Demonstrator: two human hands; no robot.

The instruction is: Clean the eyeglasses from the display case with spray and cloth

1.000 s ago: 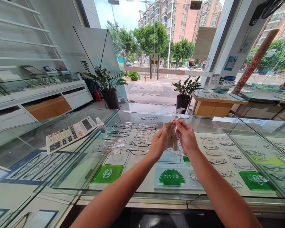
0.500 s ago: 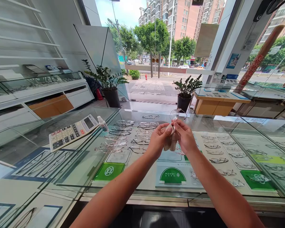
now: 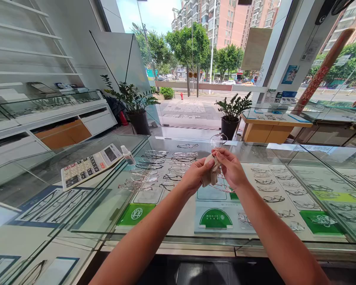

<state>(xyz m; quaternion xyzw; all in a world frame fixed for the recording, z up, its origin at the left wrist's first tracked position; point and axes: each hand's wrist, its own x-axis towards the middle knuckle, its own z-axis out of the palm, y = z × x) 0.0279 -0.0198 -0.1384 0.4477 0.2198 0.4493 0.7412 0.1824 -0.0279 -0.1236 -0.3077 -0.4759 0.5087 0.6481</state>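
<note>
"Both my hands nearly meet just past twelve o'clock from me, left hand (image 3: pixel 198 171) beside right hand (image 3: pixel 231 166)."

"What has just changed?"

"My soft beige fabric cloth (image 3: pixel 207 179) hung loosely a second ago; now it is bunched against the lower part of the clear, round, thin wire-rimmed eyeglasses (image 3: pixel 218 140) between my hands. I judge wiping is under way there, with the upper lens standing free at twelve o'clock above my fingers."

"And your grip?"

"Narrow. My left thumb and fingers squeeze the cloth; my right fingertips pinch the frame, seemingly near its bridge. I cannot tell how much lens the cloth covers."
</note>
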